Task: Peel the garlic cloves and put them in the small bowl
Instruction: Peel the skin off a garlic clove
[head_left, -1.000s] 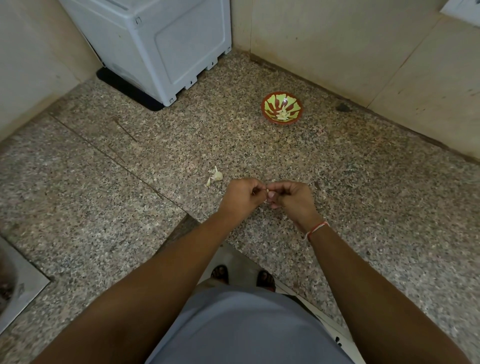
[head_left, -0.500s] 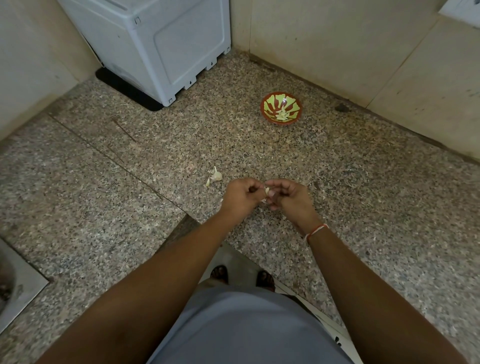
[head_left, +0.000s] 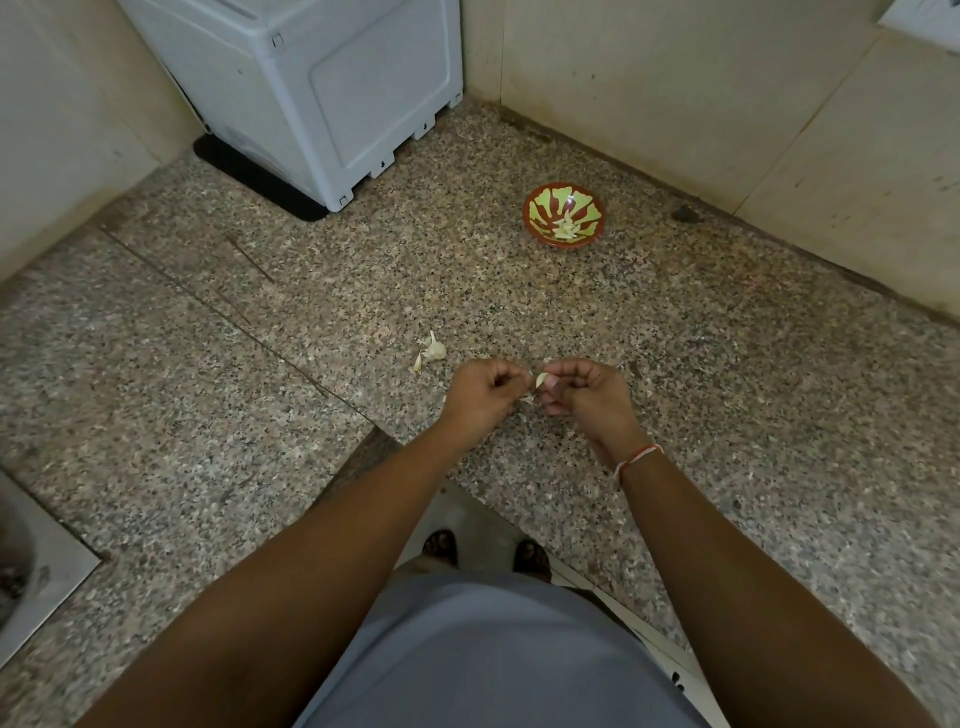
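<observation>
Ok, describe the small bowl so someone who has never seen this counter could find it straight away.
Start at the white appliance in the far corner of the speckled stone counter, then look right along the back wall. The small bowl sits alone there, well beyond both hands. It is the only colourful thing: red-brown with yellow-green wedges, and pale peeled garlic inside.

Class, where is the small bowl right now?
In the head view, the small bowl sits on the granite counter, far right of centre near the wall, beyond both hands.

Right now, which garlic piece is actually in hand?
The garlic clove pinched between the left hand and right hand. The loose garlic lies untouched on the counter; the rest sits in the small bowl.
</observation>
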